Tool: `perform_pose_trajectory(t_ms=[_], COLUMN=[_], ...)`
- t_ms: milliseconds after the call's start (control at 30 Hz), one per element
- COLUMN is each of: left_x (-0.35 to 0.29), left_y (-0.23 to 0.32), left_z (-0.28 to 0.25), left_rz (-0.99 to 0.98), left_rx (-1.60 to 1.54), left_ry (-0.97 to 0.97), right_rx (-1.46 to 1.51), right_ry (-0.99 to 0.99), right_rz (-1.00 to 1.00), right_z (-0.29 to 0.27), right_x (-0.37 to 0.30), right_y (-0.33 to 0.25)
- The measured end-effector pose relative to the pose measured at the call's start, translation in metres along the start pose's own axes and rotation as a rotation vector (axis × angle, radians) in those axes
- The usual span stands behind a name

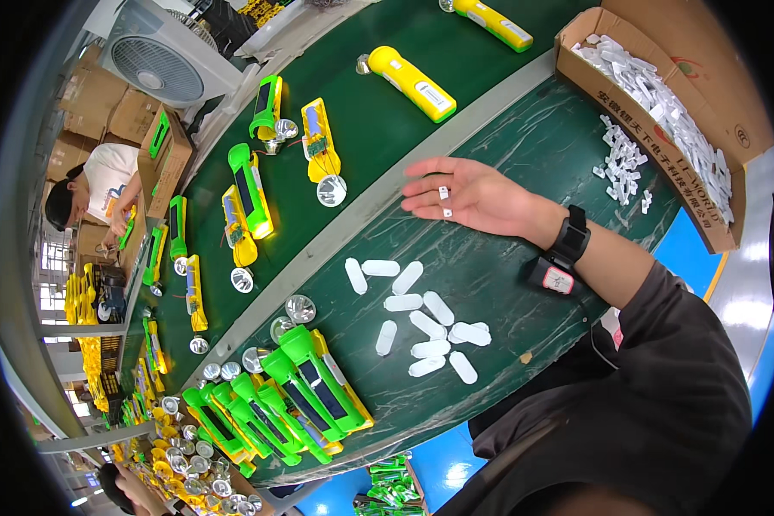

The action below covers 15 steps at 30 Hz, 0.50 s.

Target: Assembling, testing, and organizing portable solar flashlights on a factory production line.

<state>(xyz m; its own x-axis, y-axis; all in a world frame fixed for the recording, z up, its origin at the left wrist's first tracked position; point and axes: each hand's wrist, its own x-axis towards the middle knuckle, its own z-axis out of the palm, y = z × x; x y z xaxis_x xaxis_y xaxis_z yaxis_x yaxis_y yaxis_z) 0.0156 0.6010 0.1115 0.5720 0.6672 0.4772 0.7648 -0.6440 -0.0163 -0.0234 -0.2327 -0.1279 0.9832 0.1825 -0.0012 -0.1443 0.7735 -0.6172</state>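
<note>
My right hand (469,196) is held palm up above the green work surface, its fingers stretched out toward the left. Two small white plastic pieces (444,194) with dark dots rest loose across the fingers. A black watch (571,236) is strapped round that wrist. Below the hand, several white oblong plastic covers (427,324) with rounded ends lie scattered, a few overlapping. My left hand is out of view.
A cardboard box (662,146) of white plastic parts stands at the far right, beside a pile of small white pieces (621,159). Yellow and green flashlights (408,83) lie along the belt (353,112). More green flashlights (310,387) are stacked at the near left. A co-worker (103,193) sits at left.
</note>
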Motion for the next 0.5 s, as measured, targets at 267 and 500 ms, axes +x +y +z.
perform_pose_trajectory(t_ms=[267, 500], left_x=[-0.348, -0.52], left_y=[0.207, 0.317], left_z=[-0.136, -0.179], left_rz=[0.807, 1.399], left_rx=[-0.766, -0.986], left_ry=[-0.313, -0.409], right_rx=[0.003, -0.068], right_ry=[-0.058, -0.239], right_rz=[0.014, 0.132], right_z=[0.007, 0.094], right_x=[-0.016, -0.046], right_y=[0.004, 0.002])
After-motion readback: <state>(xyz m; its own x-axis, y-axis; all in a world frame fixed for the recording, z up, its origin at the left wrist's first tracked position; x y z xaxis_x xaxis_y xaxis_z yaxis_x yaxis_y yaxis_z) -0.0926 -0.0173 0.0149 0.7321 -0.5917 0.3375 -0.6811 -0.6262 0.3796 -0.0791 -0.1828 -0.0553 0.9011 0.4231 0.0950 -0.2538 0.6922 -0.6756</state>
